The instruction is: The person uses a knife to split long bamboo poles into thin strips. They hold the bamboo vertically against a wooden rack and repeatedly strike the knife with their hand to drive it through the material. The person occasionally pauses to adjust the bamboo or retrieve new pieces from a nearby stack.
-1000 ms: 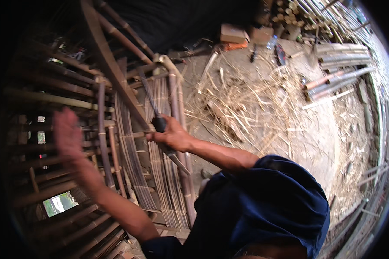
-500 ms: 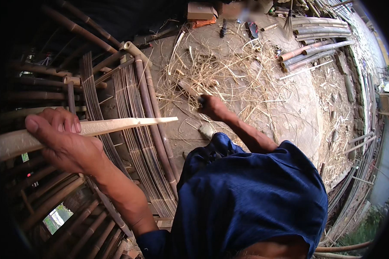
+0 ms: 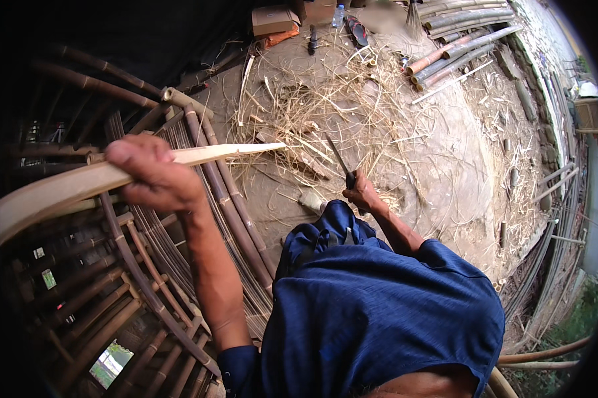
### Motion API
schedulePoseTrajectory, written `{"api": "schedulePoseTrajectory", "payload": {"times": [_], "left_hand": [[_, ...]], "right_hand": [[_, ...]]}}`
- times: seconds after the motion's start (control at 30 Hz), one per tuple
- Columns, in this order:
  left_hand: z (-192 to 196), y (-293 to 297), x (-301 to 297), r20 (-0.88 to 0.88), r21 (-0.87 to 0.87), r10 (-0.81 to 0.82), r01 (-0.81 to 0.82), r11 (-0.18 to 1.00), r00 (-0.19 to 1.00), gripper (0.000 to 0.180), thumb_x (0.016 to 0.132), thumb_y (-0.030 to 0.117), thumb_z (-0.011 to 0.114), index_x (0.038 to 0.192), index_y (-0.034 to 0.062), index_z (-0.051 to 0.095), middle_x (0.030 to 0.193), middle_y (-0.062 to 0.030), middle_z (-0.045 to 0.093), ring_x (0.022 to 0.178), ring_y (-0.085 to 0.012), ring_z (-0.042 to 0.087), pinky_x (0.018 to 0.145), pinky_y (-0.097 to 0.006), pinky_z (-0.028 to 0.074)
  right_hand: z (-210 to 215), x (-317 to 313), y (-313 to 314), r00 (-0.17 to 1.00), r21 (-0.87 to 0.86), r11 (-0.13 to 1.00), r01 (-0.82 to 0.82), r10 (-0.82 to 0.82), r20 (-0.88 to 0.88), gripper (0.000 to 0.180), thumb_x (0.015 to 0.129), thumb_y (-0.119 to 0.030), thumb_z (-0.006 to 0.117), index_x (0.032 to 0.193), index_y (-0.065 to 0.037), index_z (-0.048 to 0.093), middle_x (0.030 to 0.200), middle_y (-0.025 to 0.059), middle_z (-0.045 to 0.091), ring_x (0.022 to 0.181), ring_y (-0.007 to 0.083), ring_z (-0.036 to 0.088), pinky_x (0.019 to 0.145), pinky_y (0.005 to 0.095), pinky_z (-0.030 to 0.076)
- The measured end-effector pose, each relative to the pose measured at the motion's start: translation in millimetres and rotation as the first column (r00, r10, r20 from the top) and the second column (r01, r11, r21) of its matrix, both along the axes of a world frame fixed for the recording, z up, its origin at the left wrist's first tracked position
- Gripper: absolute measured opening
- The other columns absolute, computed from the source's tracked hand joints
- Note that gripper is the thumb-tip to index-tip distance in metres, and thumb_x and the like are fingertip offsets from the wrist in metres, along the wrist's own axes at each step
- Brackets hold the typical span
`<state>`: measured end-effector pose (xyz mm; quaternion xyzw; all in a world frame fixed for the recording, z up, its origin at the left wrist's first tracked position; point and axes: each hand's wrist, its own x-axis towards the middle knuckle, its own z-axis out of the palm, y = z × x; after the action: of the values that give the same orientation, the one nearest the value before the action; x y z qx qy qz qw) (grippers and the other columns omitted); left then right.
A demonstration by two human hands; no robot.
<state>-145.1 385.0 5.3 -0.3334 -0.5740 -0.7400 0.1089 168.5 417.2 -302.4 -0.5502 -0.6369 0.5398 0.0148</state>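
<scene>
A pale bamboo slat [image 3: 133, 174] is gripped in the left hand [image 3: 154, 176], the fingers wrapped tight round it; its pointed tip is held out over the ground, above the bamboo frame [image 3: 179, 219] at the left. A knife [image 3: 342, 167] is clenched by its dark handle in the right hand [image 3: 362, 194], blade pointing up and away, well apart from the slat. Straw-like shavings [image 3: 339, 99] are strewn over the dirt floor [image 3: 458, 159], and bamboo poles [image 3: 458, 46] are stacked at the far side.

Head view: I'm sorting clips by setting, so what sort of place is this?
Probably an open-air bamboo craft yard. The left hand holds a split bamboo strip, the right hand a knife, with shavings across the dirt ground and stacked bamboo poles.
</scene>
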Motion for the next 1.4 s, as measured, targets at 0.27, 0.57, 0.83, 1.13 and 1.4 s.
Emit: {"api": "schedulePoseTrajectory", "payload": {"times": [0.27,0.57,0.83,1.13,1.4], "left_hand": [[22.1,43.8,36.6,-0.244,0.008,0.073,-0.074,0.997,0.967,0.034,0.095,0.024,0.062,0.071,0.0019,0.051,0.068,-0.0030,0.049,0.062,-0.0121,0.055,0.058,-0.024,0.049],[14.0,67.7,29.1,-0.295,-0.010,0.092,-0.099,0.995,0.951,0.032,0.098,0.024,0.055,0.074,0.0076,0.042,0.056,0.0020,0.037,0.049,-0.0064,0.034,0.047,-0.020,0.030],[2.0,120.0,24.4,-0.080,0.115,-0.193,0.202,0.973,0.978,0.041,0.092,0.017,0.057,0.060,0.0149,0.031,0.051,0.0047,0.023,0.043,-0.0055,0.024,0.044,-0.021,0.019],[-16.2,186.1,-0.5,-0.048,0.200,-0.406,0.407,0.891,0.913,0.045,0.095,0.018,0.053,0.058,0.0169,0.028,0.051,0.0051,0.021,0.045,-0.0054,0.021,0.045,-0.020,0.018],[-21.9,240.7,-5.5,-0.100,0.209,-0.430,0.441,0.873,0.898,0.047,0.093,0.020,0.054,0.057,0.0171,0.025,0.050,0.0054,0.021,0.043,-0.0056,0.021,0.044,-0.021,0.017]], "right_hand": [[59.4,-60.4,33.0,0.960,0.276,0.944,-0.183,0.232,-0.156,0.031,0.084,-0.014,0.063,0.110,-0.003,0.051,0.077,0.0239,0.060,0.075,0.0440,0.061,0.065,0.0495,0.046],[139.0,-120.0,55.5,0.873,0.417,0.886,-0.201,0.355,-0.333,0.031,0.090,-0.013,0.060,0.117,-0.004,0.048,0.079,0.0246,0.062,0.074,0.0437,0.062,0.062,0.0508,0.047],[136.0,-150.0,83.4,0.907,0.513,0.851,-0.113,0.299,-0.296,0.026,0.092,-0.016,0.055,0.113,-0.006,0.043,0.088,0.0276,0.062,0.072,0.0464,0.061,0.061,0.0550,0.047],[117.2,-168.0,155.9,0.937,0.433,0.886,-0.168,0.280,-0.210,0.035,0.088,-0.015,0.061,0.118,-0.004,0.046,0.082,0.0231,0.064,0.067,0.0435,0.062,0.057,0.0503,0.048],[81.7,-183.0,200.6,0.963,0.454,0.889,-0.066,0.175,-0.203,0.020,0.091,-0.017,0.056,0.101,-0.003,0.046,0.065,0.0222,0.058,0.059,0.0433,0.059,0.052,0.0519,0.045]]}}
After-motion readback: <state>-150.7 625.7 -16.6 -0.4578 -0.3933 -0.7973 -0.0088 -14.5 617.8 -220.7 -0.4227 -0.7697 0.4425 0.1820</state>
